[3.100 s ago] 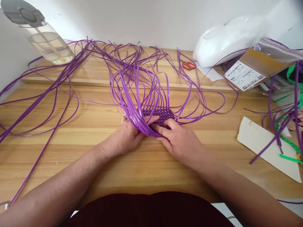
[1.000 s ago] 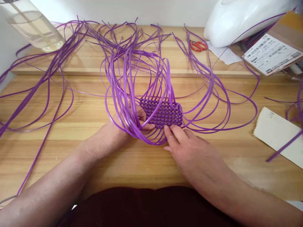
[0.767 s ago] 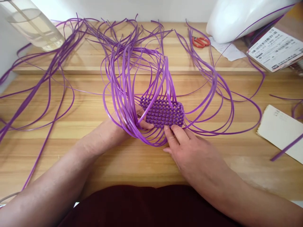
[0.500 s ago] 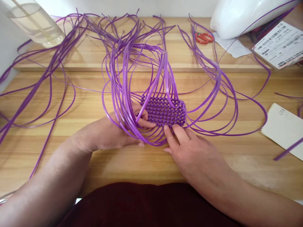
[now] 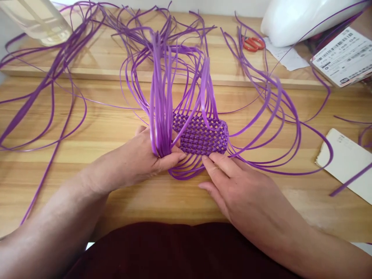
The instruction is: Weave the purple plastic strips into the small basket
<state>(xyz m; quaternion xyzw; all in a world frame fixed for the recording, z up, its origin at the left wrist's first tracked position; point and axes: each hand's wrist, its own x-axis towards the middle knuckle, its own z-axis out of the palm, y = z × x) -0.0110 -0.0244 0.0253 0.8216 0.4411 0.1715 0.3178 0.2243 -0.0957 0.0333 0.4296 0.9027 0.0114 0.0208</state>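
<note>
A small woven purple mat (image 5: 200, 134) lies on the wooden table (image 5: 116, 128), with many long purple plastic strips (image 5: 261, 104) fanning out from its edges. My left hand (image 5: 145, 157) is closed around a bunch of strips (image 5: 159, 112) at the mat's left end and holds them upright. My right hand (image 5: 232, 182) lies flat and open, its fingertips resting at the mat's near edge.
A clear water bottle (image 5: 35, 19) stands at the back left. Red-handled scissors (image 5: 252, 43), a white bag (image 5: 299, 19) and a labelled parcel (image 5: 340, 56) sit at the back right. A white card (image 5: 345, 162) lies at the right. Loose strips (image 5: 52, 77) trail left.
My left hand has gathered the strips at the mat's left end into a tight bunch and raised them upright. My right hand has stayed at the mat's near edge.
</note>
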